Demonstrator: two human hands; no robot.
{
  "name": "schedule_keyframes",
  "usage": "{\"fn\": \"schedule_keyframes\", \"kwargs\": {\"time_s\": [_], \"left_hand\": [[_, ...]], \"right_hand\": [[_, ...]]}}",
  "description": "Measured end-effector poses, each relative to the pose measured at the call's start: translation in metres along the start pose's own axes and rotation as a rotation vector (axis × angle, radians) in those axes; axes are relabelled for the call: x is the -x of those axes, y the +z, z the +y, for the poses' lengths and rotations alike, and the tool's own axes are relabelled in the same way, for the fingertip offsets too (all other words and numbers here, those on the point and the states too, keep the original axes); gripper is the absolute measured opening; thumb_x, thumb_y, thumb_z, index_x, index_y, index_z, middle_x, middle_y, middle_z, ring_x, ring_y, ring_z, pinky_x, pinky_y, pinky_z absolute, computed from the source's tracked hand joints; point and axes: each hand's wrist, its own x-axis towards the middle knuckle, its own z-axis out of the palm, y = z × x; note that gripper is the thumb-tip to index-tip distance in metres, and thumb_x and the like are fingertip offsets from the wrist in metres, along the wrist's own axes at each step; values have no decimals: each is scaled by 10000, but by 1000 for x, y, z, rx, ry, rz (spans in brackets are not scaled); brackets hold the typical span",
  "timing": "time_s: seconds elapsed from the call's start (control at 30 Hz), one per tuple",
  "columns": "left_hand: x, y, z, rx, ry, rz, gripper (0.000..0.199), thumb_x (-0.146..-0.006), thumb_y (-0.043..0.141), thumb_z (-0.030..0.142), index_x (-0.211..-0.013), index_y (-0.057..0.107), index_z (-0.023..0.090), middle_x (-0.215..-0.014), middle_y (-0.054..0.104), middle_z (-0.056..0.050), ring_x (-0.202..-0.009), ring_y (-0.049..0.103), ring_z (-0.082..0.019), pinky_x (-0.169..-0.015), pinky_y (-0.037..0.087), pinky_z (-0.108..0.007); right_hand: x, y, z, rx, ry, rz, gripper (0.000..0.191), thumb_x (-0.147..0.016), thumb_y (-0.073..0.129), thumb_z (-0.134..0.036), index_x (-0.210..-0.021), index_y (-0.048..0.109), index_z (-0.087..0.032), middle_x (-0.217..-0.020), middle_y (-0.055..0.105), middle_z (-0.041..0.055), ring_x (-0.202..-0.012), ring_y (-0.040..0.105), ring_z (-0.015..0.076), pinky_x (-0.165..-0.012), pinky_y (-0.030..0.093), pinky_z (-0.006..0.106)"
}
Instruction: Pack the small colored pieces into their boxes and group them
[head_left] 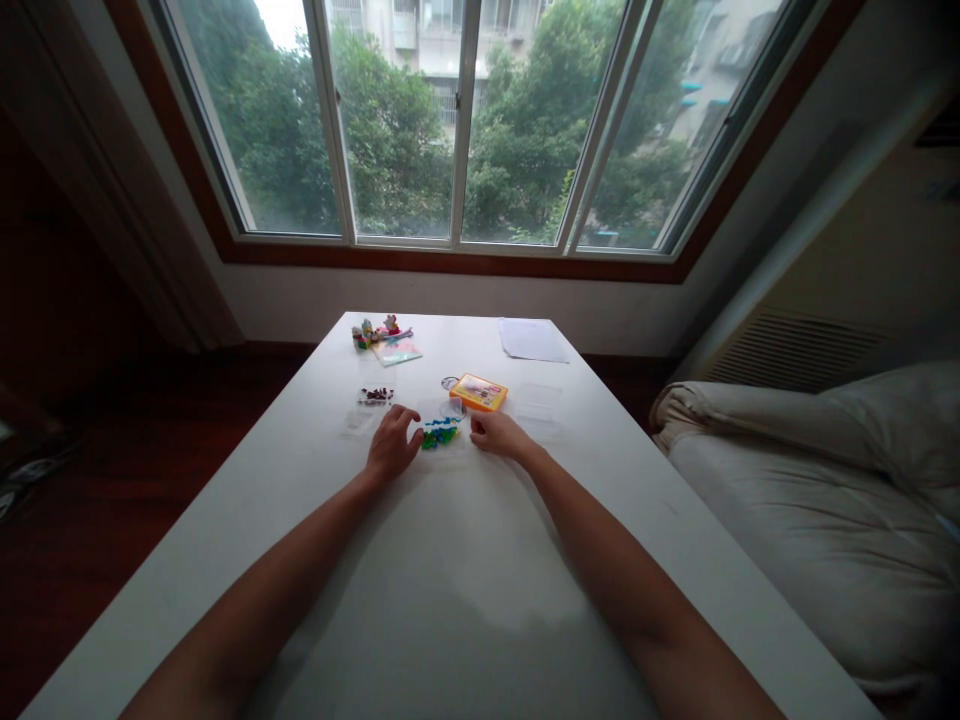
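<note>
Small blue and green pieces [440,434] lie in a clear tray on the white table, between my two hands. My left hand [394,442] rests at the left side of these pieces, its fingers apart and bent, with nothing visible in them. On the right side, my right hand [495,434] has its fingers curled together beside the tray; whatever they hold, if anything, is too small to make out. Just behind my right hand lies an orange-yellow box [478,392]. Dark brown pieces [376,396] sit in another clear tray beyond my left hand.
Small toy figures [365,334] and a colourful card [398,349] are at the table's far left. White papers [534,340] lie at the far right. A clear tray [540,402] is right of the orange box. The white table [420,600] reaches toward me; a beige sofa [817,520] stands right.
</note>
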Motion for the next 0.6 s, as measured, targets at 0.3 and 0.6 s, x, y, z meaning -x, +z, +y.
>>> {"fn": "schedule_keyframes", "kwargs": {"time_s": [0.3, 0.6], "left_hand": [[-6, 35, -17, 605, -409, 41, 297, -836, 647, 278, -1091, 509, 214, -1104, 665, -83, -958, 679, -200, -828, 539, -352], [-6, 51, -6, 819, -445, -1, 288, -830, 656, 387, -1045, 620, 198, -953, 706, -54, -906, 674, -197, -859, 525, -349]], "right_hand": [[-7, 20, -20, -181, 4, 261, 240, -855, 609, -391, -718, 584, -196, -686, 594, -9, -632, 512, 132, -599, 344, 245], [-11, 66, -41, -417, 240, 436, 227, -911, 497, -395, -852, 626, -218, -811, 679, 25, -761, 612, 186, -705, 431, 286]]}}
